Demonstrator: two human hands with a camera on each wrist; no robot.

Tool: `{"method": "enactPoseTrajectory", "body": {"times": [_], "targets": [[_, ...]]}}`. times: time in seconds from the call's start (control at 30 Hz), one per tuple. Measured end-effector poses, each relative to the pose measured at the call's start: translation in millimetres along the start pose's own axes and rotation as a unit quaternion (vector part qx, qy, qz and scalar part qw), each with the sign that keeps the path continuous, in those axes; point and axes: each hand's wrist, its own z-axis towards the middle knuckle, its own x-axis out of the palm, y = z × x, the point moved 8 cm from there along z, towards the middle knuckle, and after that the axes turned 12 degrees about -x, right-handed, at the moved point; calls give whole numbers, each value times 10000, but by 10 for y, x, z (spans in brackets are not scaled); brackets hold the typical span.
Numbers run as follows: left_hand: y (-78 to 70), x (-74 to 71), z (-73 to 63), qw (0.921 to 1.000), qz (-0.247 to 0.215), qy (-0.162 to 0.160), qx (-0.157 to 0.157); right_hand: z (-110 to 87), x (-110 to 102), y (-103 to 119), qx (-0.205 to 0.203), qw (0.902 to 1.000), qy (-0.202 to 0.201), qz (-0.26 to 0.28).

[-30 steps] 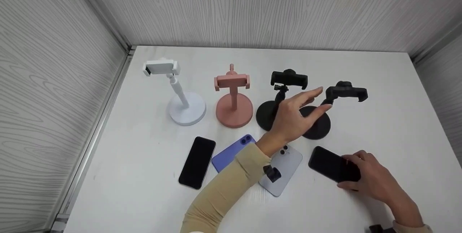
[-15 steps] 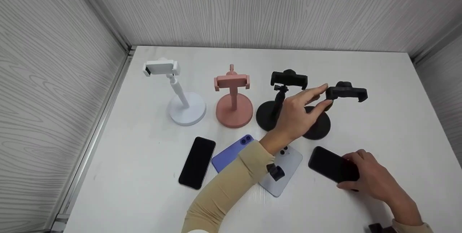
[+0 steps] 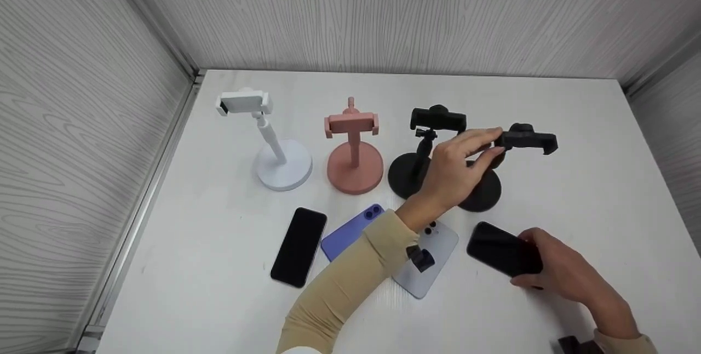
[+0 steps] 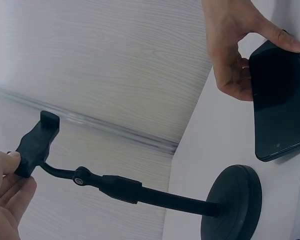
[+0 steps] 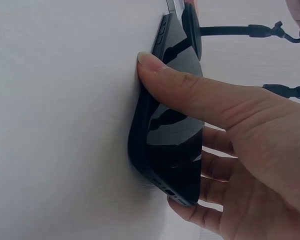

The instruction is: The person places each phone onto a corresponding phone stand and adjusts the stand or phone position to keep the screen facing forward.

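In the head view, my left hand pinches the left end of the clamp on the rightmost black phone stand. The left wrist view shows thumb and fingers at one end of that clamp, above a thin arm and round base. My right hand grips a black phone near its right end, screen up, in front of the stand. In the right wrist view, the thumb lies on one long edge of the phone, the fingers along the opposite edge. The phone's near end tilts up slightly.
A white stand, a pink stand and another black stand stand leftward in a row. In front lie a black phone, a purple phone and a silver phone, the latter two partly under my left arm. Panels enclose the table.
My left hand has moved slightly right and its thumb and fingers have closed onto the clamp's left end. My right hand and its phone have barely moved.
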Motion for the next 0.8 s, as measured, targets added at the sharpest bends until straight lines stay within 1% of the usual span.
{"method": "enactPoseTrajectory", "body": {"times": [0.1, 0.23, 0.3, 0.4, 0.53, 0.63, 0.8], "targets": [[-5, -3, 5, 10000, 2, -7, 36, 0, 3, 18, -246, 9997, -9, -87], [-8, -5, 8, 10000, 36, -44, 72, -12, -4, 67, -638, 9974, -182, -297], [-10, -5, 9, 9999, 28, -51, 86, -13, -4, 83, -721, 9966, -270, -299], [-20, -8, 6, 9999, 26, -41, 107, -6, 9, 97, -735, 9964, -335, -248], [-25, -10, 4, 9999, 92, -35, 115, 7, 19, 87, -604, 9971, -345, -316], [-24, -7, 8, 9998, 148, -37, 105, 14, 15, 77, -513, 9974, -309, -394], [-22, -2, 13, 9998, 195, -22, 67, 13, 5, 78, -479, 9975, -181, -495]]}}
